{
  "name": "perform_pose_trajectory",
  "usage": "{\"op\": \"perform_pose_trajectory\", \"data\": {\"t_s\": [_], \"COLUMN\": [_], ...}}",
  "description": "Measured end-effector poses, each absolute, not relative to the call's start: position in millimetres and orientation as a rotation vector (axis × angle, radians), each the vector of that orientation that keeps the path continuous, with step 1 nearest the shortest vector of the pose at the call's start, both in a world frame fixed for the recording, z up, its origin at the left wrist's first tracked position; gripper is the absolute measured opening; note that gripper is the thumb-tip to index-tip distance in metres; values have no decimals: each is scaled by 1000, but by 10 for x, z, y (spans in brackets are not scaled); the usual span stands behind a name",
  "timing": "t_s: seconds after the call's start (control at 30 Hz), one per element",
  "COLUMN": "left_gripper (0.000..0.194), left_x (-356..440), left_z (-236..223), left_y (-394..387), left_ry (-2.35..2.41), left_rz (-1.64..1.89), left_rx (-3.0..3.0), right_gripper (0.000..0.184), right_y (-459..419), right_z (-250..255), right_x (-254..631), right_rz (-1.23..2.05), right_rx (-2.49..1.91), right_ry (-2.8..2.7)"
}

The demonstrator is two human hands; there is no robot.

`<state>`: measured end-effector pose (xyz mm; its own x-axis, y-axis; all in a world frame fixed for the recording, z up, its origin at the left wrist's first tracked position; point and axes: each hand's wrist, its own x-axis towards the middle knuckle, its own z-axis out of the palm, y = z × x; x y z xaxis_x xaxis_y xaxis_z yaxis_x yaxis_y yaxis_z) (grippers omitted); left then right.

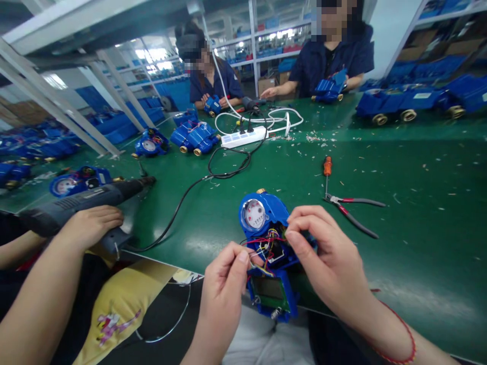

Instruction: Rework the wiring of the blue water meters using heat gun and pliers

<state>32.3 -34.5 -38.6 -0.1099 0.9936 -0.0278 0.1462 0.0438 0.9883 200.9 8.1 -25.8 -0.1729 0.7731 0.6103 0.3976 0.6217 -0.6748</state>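
Note:
In front of me a blue water meter [277, 207] lies at the table's near edge, its round dial facing up and its wiring compartment uncovered. A blue cover with a display [269, 287] hangs toward my lap, joined by thin wires. My left hand [228, 279] pinches several thin wires [258, 250] at the compartment's left side. Over the compartment's right side my right hand [327, 248] has thumb and forefinger pressed together; what lies between the fingertips is hidden. Right of the meter are a pair of pliers [352, 208] with red and grey handles and an orange screwdriver [327, 167].
At left, a co-worker's hand [91, 225] rests on a heat gun [87, 200], whose black cord crosses the green table [418, 172]. A white power strip [244, 137] lies mid-table. More blue meters [196, 136] stand around it. Two people sit opposite, handling meters.

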Motion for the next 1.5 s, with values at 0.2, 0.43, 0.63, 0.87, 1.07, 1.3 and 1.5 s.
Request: {"op": "perform_pose_trajectory", "data": {"t_s": [0.2, 0.43, 0.63, 0.87, 1.07, 1.3, 1.5], "left_gripper": [33, 23, 26, 9, 12, 14, 13], "left_x": [337, 394, 465, 437, 358, 336, 350], "left_z": [-344, -281, -285, -280, -303, -280, -271], "left_y": [-316, -299, -240, -255, -262, -293, -279], "left_ry": [1377, 1285, 1212, 1347, 1264, 1266, 1372], "left_rz": [1193, 1151, 1078, 944, 953, 1032, 1048], "left_rx": [1204, 1116, 1085, 1274, 1220, 1341, 1260], "right_gripper": [22, 14, 14, 12, 11, 18, 9], "right_y": [33, 49, -35, 9, -4, -69, -215], "right_z": [-298, -267, -243, -246, -267, -341, -385], "right_x": [2063, 1998, 1965, 2022, 2156, 2042, 1942], "right_rz": [127, 392, 516, 499, 384, 238, 97], "right_rx": [-765, -797, -889, -974, -907, -839, -984], "right_ry": [-2162, -2127, -2055, -1726, -1876, -2059, -1962]}}
